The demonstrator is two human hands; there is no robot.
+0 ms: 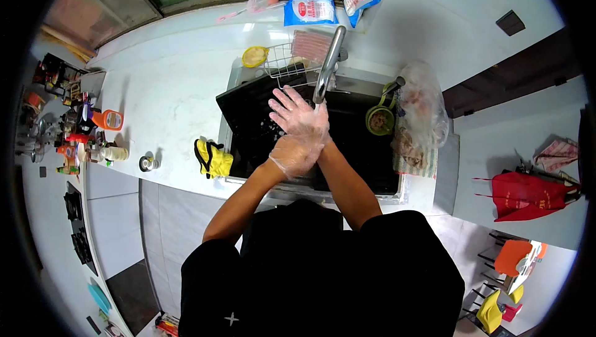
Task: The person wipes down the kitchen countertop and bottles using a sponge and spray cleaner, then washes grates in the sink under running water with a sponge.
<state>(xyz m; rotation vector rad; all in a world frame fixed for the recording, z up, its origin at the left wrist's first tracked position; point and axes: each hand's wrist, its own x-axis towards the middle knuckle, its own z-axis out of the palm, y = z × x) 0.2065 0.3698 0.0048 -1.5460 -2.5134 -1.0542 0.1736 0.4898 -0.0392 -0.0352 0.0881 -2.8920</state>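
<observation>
Both hands were together over the black sink (366, 163), near the middle of the frame. The left hand (297, 152), in a clear plastic glove (287, 157), was closed around the heel of the right hand (301, 112). The right hand was open, its fingers spread toward the upper left — it held nothing that could be seen, and a thin clear film seemed to cover it too.

The curved metal faucet (329, 63) reached down just beside the right hand. Above and left of the hands, a wire rack (279, 60) stood by a yellow-rimmed bowl (254, 57). A green strainer (380, 119) was at the sink's right side, near a clear plastic bag (422, 104). A yellow-and-black bundle (214, 159) lay on the white bench (161, 88), left of the sink.
</observation>
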